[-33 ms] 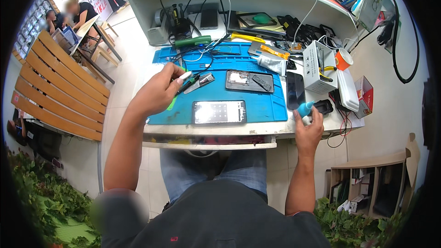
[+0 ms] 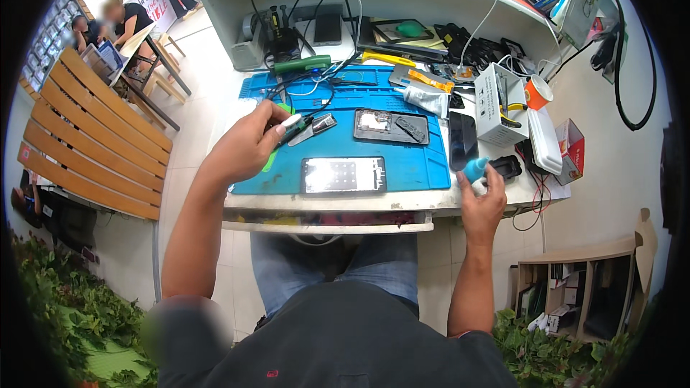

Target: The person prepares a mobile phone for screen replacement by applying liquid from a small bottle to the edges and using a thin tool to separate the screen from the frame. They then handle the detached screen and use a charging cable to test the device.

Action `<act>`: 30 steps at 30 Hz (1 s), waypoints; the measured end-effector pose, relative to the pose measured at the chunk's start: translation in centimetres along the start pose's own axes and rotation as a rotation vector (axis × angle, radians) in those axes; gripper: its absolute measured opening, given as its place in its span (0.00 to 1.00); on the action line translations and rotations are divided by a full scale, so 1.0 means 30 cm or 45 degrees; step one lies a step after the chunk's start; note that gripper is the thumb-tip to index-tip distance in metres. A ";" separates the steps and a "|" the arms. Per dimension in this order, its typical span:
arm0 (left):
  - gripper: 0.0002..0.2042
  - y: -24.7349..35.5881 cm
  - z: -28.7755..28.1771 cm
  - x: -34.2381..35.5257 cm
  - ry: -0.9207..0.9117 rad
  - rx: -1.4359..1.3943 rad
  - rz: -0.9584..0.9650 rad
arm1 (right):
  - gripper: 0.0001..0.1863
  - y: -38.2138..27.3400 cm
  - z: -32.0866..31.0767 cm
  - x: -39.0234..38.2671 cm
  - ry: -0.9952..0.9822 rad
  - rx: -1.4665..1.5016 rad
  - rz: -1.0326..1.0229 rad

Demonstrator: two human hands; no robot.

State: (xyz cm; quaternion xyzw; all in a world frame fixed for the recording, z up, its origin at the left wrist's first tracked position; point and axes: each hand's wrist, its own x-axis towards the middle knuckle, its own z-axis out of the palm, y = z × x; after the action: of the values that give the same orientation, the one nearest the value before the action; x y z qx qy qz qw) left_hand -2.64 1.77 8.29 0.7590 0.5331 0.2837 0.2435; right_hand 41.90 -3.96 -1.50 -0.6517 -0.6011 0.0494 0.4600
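Observation:
My left hand (image 2: 248, 140) pinches a small white item (image 2: 291, 121) above the mat's left part, beside a dark pen-like tool (image 2: 303, 129), a shiny metal piece (image 2: 323, 124) and green plastic tools. My right hand (image 2: 483, 201) grips a small light-blue bottle (image 2: 476, 169) at the bench's right front, near a black phone (image 2: 462, 142) and a black item (image 2: 509, 167). Between my hands, a phone with a lit screen (image 2: 341, 174) lies on the blue mat (image 2: 266, 179). Behind it lies an opened phone (image 2: 390, 126) with its inside showing.
A squeezed tube (image 2: 424, 100), orange flex cables (image 2: 430, 80), a white box (image 2: 491, 126), an orange-and-white cup (image 2: 537, 93) and tangled cables crowd the bench's back and right. An open drawer (image 2: 327, 226) juts below. Several people (image 2: 129, 21) are at tables left, past a slatted wooden chair (image 2: 93, 144).
My left hand and the white item in it have shifted very slightly. Otherwise the scene looks the same.

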 end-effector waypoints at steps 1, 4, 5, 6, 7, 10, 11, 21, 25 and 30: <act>0.10 -0.007 0.003 -0.020 -0.029 0.003 0.049 | 0.25 -0.042 0.004 0.005 -0.038 0.088 -0.119; 0.11 0.088 0.018 -0.028 -0.128 -0.001 -0.209 | 0.23 -0.197 0.026 0.050 -0.204 -0.027 -0.431; 0.11 0.127 0.020 -0.028 -0.163 -0.002 -0.361 | 0.22 -0.226 0.042 0.067 -0.239 -0.079 -0.548; 0.12 0.106 0.043 -0.028 -0.106 0.098 -0.233 | 0.22 -0.253 0.062 0.086 -0.254 -0.109 -0.649; 0.12 0.095 0.060 -0.028 -0.128 0.135 -0.172 | 0.22 -0.280 0.078 0.107 -0.271 -0.146 -0.750; 0.10 0.099 0.078 -0.044 -0.149 0.265 -0.064 | 0.23 -0.336 0.132 0.159 -0.286 -0.238 -1.012; 0.10 0.102 0.082 -0.050 -0.175 0.288 -0.053 | 0.24 -0.350 0.146 0.170 -0.286 -0.273 -1.091; 0.11 0.138 0.092 -0.051 -0.263 0.401 -0.114 | 0.16 -0.421 0.169 0.176 -0.235 -0.401 -1.322; 0.11 0.130 0.103 -0.047 -0.291 0.376 -0.112 | 0.15 -0.416 0.174 0.171 -0.234 -0.366 -1.323; 0.11 0.125 0.104 -0.041 -0.294 0.377 -0.132 | 0.15 -0.403 0.181 0.163 -0.253 -0.351 -1.309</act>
State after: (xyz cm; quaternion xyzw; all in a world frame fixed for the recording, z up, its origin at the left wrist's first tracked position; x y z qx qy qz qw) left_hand 1.69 -0.79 8.35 0.7856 0.5758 0.1003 0.2031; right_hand 30.96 1.26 5.74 -0.3202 -0.8840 -0.1998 0.2759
